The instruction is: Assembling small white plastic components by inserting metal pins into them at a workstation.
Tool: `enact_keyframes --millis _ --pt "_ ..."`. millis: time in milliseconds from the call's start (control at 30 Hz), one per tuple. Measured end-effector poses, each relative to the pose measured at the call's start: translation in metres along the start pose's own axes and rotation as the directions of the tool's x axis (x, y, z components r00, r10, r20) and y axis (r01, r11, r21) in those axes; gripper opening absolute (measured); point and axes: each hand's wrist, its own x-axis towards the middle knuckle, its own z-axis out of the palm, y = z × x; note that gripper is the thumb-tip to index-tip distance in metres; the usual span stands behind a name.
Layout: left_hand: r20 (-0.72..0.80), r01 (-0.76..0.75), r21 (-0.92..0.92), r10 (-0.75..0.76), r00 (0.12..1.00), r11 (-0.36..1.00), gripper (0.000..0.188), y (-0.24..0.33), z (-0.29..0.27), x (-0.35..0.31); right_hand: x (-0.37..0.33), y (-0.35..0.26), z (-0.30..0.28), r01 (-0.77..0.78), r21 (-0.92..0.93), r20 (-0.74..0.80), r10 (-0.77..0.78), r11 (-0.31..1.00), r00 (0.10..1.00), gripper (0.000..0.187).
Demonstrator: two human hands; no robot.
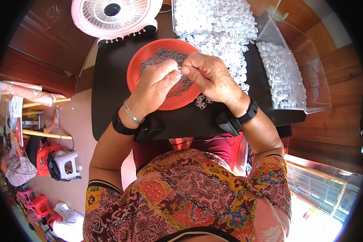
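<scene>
My left hand (155,84) and my right hand (213,76) meet fingertip to fingertip above a red bowl (135,70). Both are closed in a pinch. A sliver of a small white plastic piece (178,69) shows at the left fingertips. Whatever the right fingers grip is too small and covered to make out. Inside the bowl lies a loose heap of thin grey screw-like pieces (161,56), partly hidden by the hands. Just beyond my right hand, many small white plastic pieces with holes (226,52) are spread on the dark table (113,94).
A clear bin (284,76) of white pieces stands at the right, and another heap of white pieces (213,16) lies at the back. A pink fan (117,16) is at the back left. On the far left another person (20,167) sits near stools (40,205).
</scene>
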Motion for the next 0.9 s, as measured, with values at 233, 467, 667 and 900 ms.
enact_keyframes --millis 233,467,667,900 --pt "0.073 0.111 -0.142 -0.101 0.992 0.984 0.024 -0.001 -0.001 -0.001 0.000 0.000 0.000 0.025 0.017 0.016 -0.025 1.000 1.000 0.011" --pt "0.129 0.267 -0.351 -0.236 0.963 0.897 0.021 -0.004 -0.005 0.004 0.001 0.009 -0.015 -0.026 -0.097 -0.004 0.026 0.995 1.000 0.026" --pt "0.002 0.270 -0.527 -0.317 0.948 0.806 0.018 0.002 -0.012 0.007 -0.012 0.047 -0.077 -0.329 -0.575 -0.220 0.246 0.749 0.944 0.017" --pt "0.002 0.288 -0.620 -0.365 0.931 0.730 0.017 0.005 -0.011 0.007 -0.009 0.055 -0.066 -0.327 -0.671 -0.101 0.355 0.665 0.929 0.022"
